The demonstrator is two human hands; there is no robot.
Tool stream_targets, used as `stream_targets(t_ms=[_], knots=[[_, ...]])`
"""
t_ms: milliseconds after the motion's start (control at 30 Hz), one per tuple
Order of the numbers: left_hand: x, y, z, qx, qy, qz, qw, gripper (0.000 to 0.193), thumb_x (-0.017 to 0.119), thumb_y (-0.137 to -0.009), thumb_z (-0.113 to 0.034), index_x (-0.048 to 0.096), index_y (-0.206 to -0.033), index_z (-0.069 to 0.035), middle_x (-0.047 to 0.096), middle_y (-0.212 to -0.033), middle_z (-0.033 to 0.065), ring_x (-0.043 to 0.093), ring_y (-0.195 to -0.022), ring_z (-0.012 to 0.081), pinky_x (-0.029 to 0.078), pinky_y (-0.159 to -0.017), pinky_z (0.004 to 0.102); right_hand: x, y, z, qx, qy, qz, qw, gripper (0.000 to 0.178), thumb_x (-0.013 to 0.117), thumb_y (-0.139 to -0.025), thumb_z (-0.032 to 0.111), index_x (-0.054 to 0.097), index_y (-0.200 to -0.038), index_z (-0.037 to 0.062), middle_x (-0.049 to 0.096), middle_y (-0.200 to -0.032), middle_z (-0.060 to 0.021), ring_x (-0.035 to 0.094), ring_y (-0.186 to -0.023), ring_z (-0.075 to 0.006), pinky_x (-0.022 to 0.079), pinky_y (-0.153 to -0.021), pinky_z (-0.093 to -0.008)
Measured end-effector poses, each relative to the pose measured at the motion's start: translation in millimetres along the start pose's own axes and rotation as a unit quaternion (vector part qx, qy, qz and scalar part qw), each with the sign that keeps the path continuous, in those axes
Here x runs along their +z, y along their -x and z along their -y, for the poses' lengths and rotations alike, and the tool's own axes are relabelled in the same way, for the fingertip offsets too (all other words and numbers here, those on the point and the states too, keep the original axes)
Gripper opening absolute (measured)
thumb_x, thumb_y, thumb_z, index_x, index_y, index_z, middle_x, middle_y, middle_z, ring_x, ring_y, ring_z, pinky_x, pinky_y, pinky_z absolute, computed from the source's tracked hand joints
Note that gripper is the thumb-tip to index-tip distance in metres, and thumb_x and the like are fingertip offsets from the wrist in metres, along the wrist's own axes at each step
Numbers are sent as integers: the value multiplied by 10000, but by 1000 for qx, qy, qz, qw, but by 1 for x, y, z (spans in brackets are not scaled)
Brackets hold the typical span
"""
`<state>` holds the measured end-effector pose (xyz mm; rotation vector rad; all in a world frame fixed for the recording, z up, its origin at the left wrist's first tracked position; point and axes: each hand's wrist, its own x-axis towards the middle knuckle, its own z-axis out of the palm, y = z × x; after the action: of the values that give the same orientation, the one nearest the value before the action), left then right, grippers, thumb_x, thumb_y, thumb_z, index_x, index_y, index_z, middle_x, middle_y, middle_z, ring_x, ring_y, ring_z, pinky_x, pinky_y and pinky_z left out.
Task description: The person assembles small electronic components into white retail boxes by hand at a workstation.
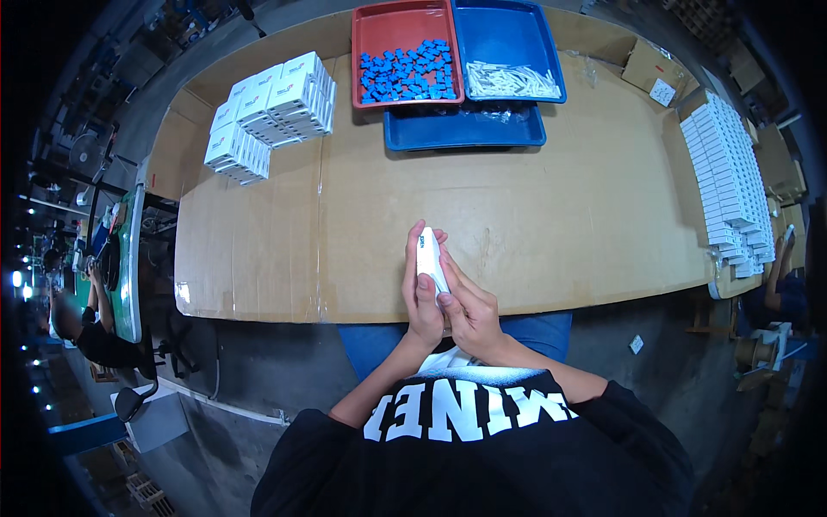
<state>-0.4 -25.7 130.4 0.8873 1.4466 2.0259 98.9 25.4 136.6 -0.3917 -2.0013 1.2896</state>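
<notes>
Close to the front edge of the cardboard-covered table, both hands are closed round a small white box [431, 255] with a small dark print near its top. My left hand [420, 303] wraps its left side, with the thumb lying along the near face. My right hand [474, 312] grips it from the right and below, and its thumb presses near the lower end. The palms and fingers hide part of the box.
White boxes [274, 99] are stacked at the far left. A red tray [401, 26] holds blue pieces; a blue tray [504, 34] holds white sticks. Another blue tray [465, 133] lies in front. More white boxes [725, 172] stand right. A co-worker [99, 332] sits left.
</notes>
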Motion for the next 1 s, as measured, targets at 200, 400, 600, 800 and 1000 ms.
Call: stream_targets(t_ms=[200, 400, 600, 800, 1000], knots=[[1, 6, -1, -4, 23, -7, 1000, 917, 384, -1038, -670, 244, -1592, 48, 468, -1446, 248, 441, -1382, 310, 307, -1181, 415, 4, 2, 1, -3, 19, -8, 1000, 451, 555, -1040, 70, 510, -1463, -79, 496, -1498, -329, 534, -1374, -432, 494, -1072, -397], [2, 5, -4, -32, 51, -12, 998, 1019, 377, -988, -760, 201, -1599, 37, 470, -1431, 192, 444, -1371, 275, 291, -1187, 390, 3, 1, 6, 2, -7, -16, 1000, 442, 540, -1052, 85, 511, -1459, -85, 492, -1495, -338, 532, -1376, -438, 481, -1087, -410], [-2, -6, -7, 2, 42, -18, 999, 1043, 377, -979, -763, 167, -1627, 27, 436, -1486, 238, 428, -1373, 307, 314, -1161, 429, 5, -9, 4, 35, -120, -16, 992, 472, 511, -1083, 193, 477, -1474, -70, 486, -1515, -307, 480, -1433, -401, 406, -1161, -410], [-13, -7, 4, 61, -96, 59, 992, 1032, 423, -959, -659, 93, -1631, 50, 338, -1570, 295, 421, -1381, 357, 308, -1165, 464, -10, -32, 16, 333, -333, -18, 882, 474, 582, -1068, 239, 467, -1447, -22, 507, -1478, -183, 571, -1312, -232, 468, -1070, -342], [-1, -4, 9, 61, -69, 8, 996, 1044, 508, -926, -665, 175, -1595, 64, 419, -1463, 262, 478, -1313, 354, 363, -1132, 467, 1, -26, 10, 280, -317, -44, 905, 511, 642, -1021, 116, 433, -1467, -22, 546, -1430, -179, 566, -1320, -217, 469, -1078, -340]])
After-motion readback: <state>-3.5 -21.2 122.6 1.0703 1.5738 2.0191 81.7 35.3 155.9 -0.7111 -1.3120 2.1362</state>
